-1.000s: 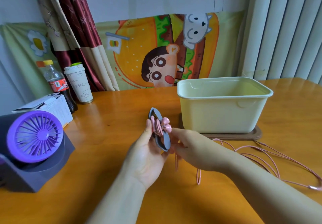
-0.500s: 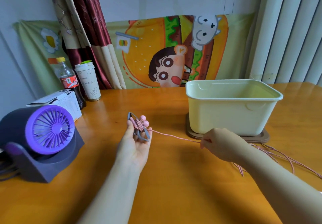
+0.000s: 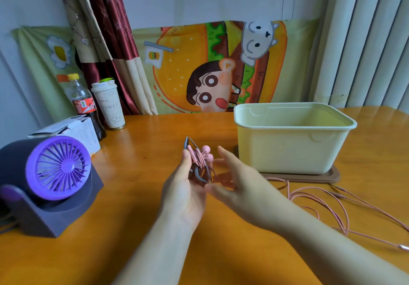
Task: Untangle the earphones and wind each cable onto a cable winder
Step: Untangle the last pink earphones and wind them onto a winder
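My left hand [image 3: 184, 190] grips a grey cable winder [image 3: 200, 174] upright above the table. Pink earphone cable is wound around the winder's middle, and two pink earbuds [image 3: 207, 154] stick out at its right side. My right hand [image 3: 234, 180] is right beside the winder, blurred by motion. Its forefinger points up and its other fingers curl around the pink cable close to the winder. The loose remainder of the pink cable [image 3: 321, 198] lies in loops on the table to the right, ending in a metal plug [image 3: 404, 247].
A pale yellow tub [image 3: 292, 143] stands on a brown lid at the right, just behind the loose cable. A purple desk fan [image 3: 55, 174] sits at the left, with a white box, a cola bottle [image 3: 83, 105] and a paper cup [image 3: 109, 105] behind it.
My right hand, which was out to the right pulling the cable taut, has come back to the winder. My left hand with the winder has moved toward the middle.
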Available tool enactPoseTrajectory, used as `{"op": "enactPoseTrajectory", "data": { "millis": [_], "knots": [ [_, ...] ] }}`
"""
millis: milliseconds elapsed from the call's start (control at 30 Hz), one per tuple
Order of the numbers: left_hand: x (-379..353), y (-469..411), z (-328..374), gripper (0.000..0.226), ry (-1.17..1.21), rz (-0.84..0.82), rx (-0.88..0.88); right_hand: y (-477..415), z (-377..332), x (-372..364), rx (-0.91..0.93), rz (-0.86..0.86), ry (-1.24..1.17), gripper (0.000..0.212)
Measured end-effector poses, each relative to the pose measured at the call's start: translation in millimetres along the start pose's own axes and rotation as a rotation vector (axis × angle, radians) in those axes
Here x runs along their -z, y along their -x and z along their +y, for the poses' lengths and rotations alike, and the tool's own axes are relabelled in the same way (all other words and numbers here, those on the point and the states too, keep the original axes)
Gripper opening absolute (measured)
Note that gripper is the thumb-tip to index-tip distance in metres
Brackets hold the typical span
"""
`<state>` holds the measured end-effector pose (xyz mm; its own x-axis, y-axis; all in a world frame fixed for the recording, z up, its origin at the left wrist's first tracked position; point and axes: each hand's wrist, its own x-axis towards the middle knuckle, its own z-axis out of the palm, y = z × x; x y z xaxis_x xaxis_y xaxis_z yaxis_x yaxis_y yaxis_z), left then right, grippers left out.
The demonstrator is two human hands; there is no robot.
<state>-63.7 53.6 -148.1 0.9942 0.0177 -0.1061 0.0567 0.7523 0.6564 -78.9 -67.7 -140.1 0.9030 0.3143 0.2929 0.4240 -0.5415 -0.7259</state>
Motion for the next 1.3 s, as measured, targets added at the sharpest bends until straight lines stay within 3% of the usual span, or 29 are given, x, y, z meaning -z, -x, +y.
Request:
{"op": "enactPoseTrajectory", "data": {
  "millis": [133,300,367,533,667,800,1000,1300],
  "knots": [
    [-5.2,8.2,2.8,0.041,-0.057,-0.031,-0.009,2.2,4.3,-13.1,-0.021,0.036,-0.043,0.074],
    [-6.5,2.4,8.1,0.030,0.135,-0.030,-0.092,0.7,9.7,-13.0,-0.003,0.075,-0.013,0.032],
    [-3.7,-0.5,9.1,0.029,0.151,-0.053,-0.104,2.0,8.5,-11.8,-0.010,0.047,-0.043,0.025],
    [-2.9,-3.9,8.2,0.031,0.119,-0.084,-0.108,3.4,2.2,-7.0,-0.026,-0.009,-0.016,0.039],
    [-1.7,-4.2,5.6,0.026,0.138,-0.085,-0.104,0.4,3.9,-3.0,-0.028,-0.125,0.137,0.031],
    [1.3,-4.9,-2.4,0.023,0.009,-0.020,-0.178,1.2,1.7,1.3,-0.006,-0.186,0.402,0.031],
    [7.2,-5.9,-4.5,0.018,-0.184,-0.023,-0.280,8.7,-12.5,27.2,-0.019,-0.241,0.456,0.026],
    [11.6,-15.3,-1.6,0.033,-0.073,-0.022,-0.110,8.5,-13.7,41.1,0.014,-0.181,0.484,0.027]
  ]
}}
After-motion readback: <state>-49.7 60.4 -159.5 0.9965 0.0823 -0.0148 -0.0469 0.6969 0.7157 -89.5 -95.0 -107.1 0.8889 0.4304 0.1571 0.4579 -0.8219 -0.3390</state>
